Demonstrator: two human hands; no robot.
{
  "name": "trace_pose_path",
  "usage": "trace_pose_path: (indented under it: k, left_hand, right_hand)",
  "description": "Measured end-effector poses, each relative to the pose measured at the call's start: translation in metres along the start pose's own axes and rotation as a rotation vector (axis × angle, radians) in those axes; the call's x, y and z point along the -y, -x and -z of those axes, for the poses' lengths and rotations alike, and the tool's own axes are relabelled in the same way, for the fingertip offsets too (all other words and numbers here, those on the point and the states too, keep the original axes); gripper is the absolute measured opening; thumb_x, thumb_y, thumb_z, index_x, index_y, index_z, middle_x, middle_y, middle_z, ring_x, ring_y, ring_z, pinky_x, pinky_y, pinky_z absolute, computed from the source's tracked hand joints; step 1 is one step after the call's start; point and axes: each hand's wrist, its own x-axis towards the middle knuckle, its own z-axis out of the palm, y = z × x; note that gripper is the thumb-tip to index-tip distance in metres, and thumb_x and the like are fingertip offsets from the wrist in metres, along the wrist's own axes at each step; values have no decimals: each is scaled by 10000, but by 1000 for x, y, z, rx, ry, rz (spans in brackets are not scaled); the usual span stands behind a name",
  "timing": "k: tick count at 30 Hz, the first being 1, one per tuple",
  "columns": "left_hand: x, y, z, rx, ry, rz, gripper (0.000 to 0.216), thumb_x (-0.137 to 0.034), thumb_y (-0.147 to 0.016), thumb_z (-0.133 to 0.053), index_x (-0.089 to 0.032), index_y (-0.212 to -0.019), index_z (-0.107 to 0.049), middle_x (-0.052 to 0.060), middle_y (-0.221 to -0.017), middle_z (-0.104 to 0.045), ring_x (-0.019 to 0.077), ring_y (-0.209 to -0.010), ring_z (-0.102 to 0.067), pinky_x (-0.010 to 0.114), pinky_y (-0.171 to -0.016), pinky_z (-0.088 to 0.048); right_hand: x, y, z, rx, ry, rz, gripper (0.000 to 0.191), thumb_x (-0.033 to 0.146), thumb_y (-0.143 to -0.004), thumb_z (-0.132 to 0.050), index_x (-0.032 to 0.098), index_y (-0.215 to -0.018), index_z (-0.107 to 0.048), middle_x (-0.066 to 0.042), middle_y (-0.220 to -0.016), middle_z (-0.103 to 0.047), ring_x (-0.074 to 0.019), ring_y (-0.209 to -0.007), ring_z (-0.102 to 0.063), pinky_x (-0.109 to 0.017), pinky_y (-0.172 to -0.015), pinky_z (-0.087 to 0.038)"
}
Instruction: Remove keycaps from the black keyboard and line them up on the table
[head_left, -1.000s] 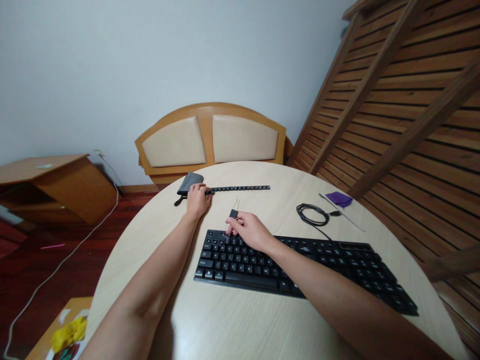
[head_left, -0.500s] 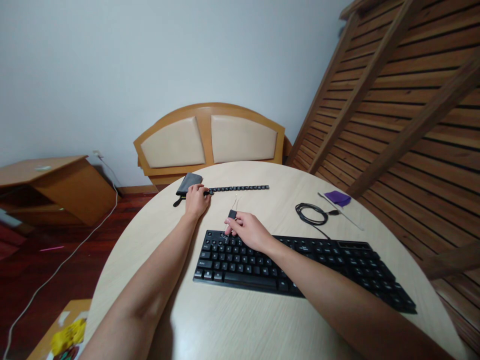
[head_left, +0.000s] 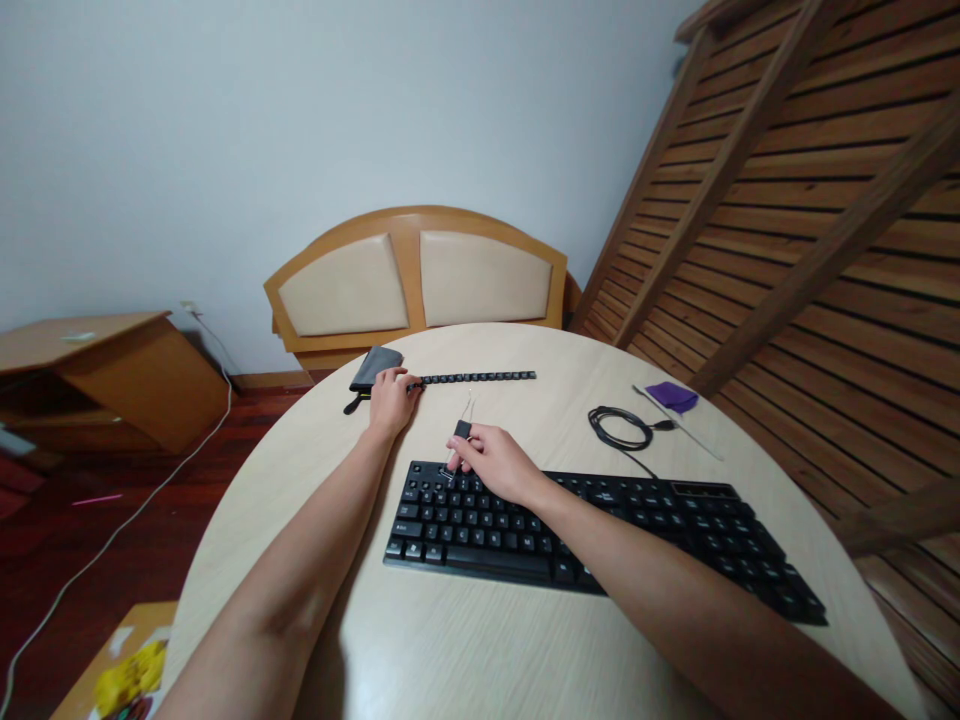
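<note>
My right hand (head_left: 491, 460) is closed round the dark handle of a keycap puller (head_left: 463, 430). One wire end sticks up and away from me; the other reaches down to the top-left part of a black keyboard (head_left: 495, 562). My left hand (head_left: 392, 400) rests farther back on the table, its fingers bent together at the left end of a row of black keycaps (head_left: 480, 377). A dark keycap seems to be at those fingertips, though they partly hide it. Just behind and left of this hand lies a dark grey pouch (head_left: 379, 366).
On the right of the round table (head_left: 420, 650) lie a coiled black cable (head_left: 621, 428), a thin rod (head_left: 682, 425) and a purple cloth (head_left: 673, 396). A padded wooden headboard (head_left: 409, 265) stands behind the table. Slatted wood (head_left: 795, 250) leans at the right.
The view has shifted very slightly. My right hand and the puller stay at the keyboard's top-left part, with the puller tilted a little differently. My left hand keeps its place.
</note>
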Motion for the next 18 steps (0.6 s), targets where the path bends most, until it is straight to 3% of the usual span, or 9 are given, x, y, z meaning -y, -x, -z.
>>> trace_pose_path:
  k: [18]
  left_hand:
    - [-4,2,4,17,21,16,226,-231,-869,-580,-229,-1049,-717,104,-1208,-598,321,-1164,-462,432,-947,-435]
  right_hand:
    - [-1,0,0,-6,-9,0,156,227,-934,-519,129,-861,-615,-64,-730,-709,-124,-624,-620,-237,-623,-500]
